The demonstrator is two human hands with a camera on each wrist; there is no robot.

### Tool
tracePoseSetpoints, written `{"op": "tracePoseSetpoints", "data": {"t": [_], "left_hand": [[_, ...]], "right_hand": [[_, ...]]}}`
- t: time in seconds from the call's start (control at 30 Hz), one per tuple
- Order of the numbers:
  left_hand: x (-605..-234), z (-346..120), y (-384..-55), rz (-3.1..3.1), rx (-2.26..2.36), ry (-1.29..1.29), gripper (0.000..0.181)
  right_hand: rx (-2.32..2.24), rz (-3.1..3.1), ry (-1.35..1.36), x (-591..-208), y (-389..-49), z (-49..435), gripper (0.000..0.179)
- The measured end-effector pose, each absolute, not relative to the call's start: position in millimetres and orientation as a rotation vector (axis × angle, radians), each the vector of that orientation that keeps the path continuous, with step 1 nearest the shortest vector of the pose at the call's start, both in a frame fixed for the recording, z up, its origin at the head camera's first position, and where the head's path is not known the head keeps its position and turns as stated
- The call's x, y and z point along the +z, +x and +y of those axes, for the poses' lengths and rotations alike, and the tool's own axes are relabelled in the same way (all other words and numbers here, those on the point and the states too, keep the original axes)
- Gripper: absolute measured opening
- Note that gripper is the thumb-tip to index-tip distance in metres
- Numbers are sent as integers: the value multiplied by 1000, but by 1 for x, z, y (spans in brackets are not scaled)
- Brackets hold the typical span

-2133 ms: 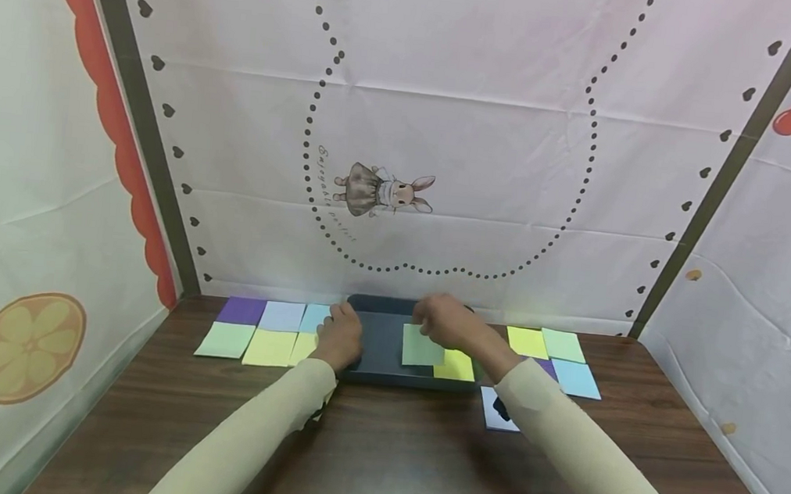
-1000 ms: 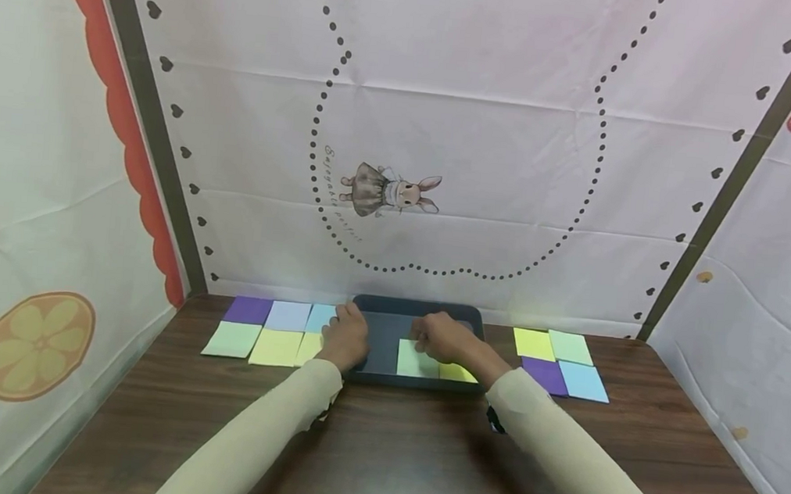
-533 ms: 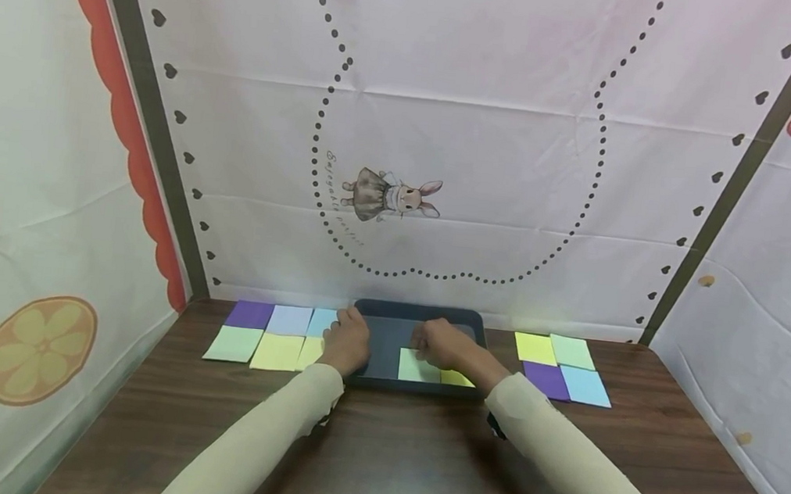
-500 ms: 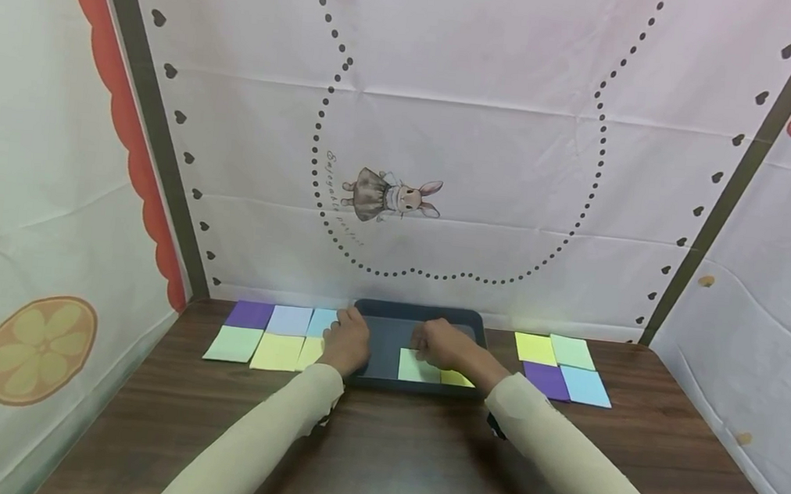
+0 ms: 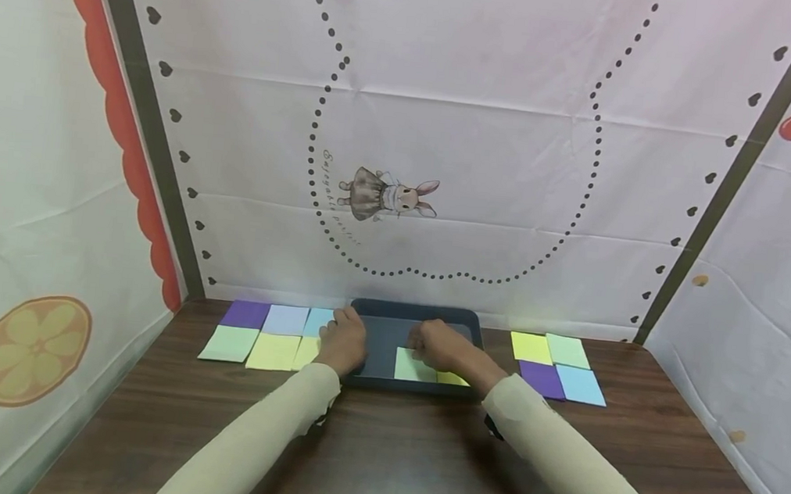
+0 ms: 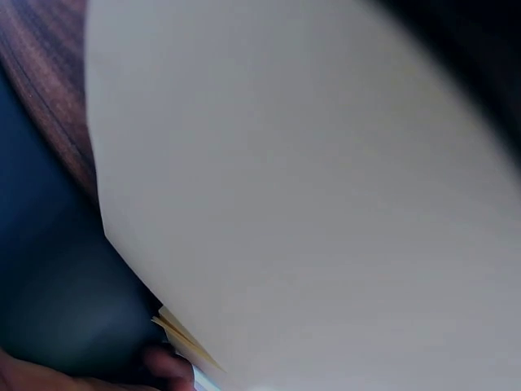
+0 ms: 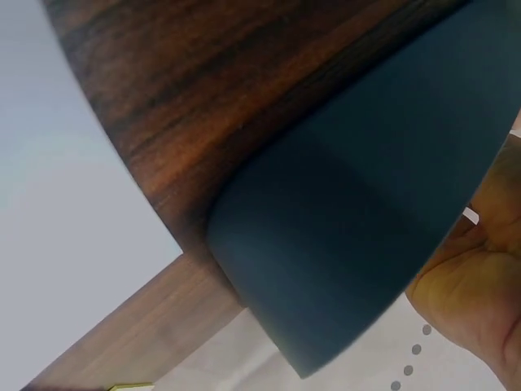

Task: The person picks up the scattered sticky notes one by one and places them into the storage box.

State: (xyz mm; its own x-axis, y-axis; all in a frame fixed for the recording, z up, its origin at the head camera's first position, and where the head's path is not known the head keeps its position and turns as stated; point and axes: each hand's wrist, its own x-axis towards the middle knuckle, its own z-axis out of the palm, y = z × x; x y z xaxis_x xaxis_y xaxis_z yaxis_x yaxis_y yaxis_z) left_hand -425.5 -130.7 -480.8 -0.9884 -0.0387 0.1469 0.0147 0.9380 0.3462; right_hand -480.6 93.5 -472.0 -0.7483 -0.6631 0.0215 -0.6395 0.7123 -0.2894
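Both arms, clothed in cream sleeves (image 5: 255, 439), were extended forward over the table (image 5: 406, 452) and angled inward toward the tray (image 5: 379, 348), which was set against the foot of the printed cloth (image 5: 459, 166). The left hand (image 5: 344, 344) was laid over the tray's left rim, back upward, with its fingers bent round the edge, so that the rim was held. The right hand (image 5: 442, 345) was brought in over the tray's right half, its wrist above the near right corner and its fingers curled downward and inward. Its fingertips were placed at the far edge of the green note (image 5: 416, 365); whether the paper was pinched or only touched could not be told (the tips were hidden beneath the knuckles).

The green note was seen lying in the tray along its near side, beside a yellow note (image 5: 452, 378) partly covered by the right wrist. On the table, six notes (image 5: 273, 352) were arranged left of the tray and four notes (image 5: 542, 379) right of it.
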Motion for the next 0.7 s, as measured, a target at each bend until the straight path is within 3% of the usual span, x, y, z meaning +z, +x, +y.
{"op": "tracePoseSetpoints", "data": {"t": [0.1, 0.37, 0.6, 0.7], "left_hand": [[-479, -131, -424, -2943, -515, 12, 46], [-480, -131, -425, -2951, -481, 6, 47], [-481, -130, -425, -2941, -465, 4, 46], [-481, -131, -425, -2936, -454, 4, 43]], "right_hand": [[-488, 2812, -1112, -489, -498, 98, 20], [-440, 2832, -1195, -467, -491, 110, 30], [-501, 2876, -956, -408, -438, 126, 34], [-496, 2909, -930, -400, -429, 134, 31]]}}
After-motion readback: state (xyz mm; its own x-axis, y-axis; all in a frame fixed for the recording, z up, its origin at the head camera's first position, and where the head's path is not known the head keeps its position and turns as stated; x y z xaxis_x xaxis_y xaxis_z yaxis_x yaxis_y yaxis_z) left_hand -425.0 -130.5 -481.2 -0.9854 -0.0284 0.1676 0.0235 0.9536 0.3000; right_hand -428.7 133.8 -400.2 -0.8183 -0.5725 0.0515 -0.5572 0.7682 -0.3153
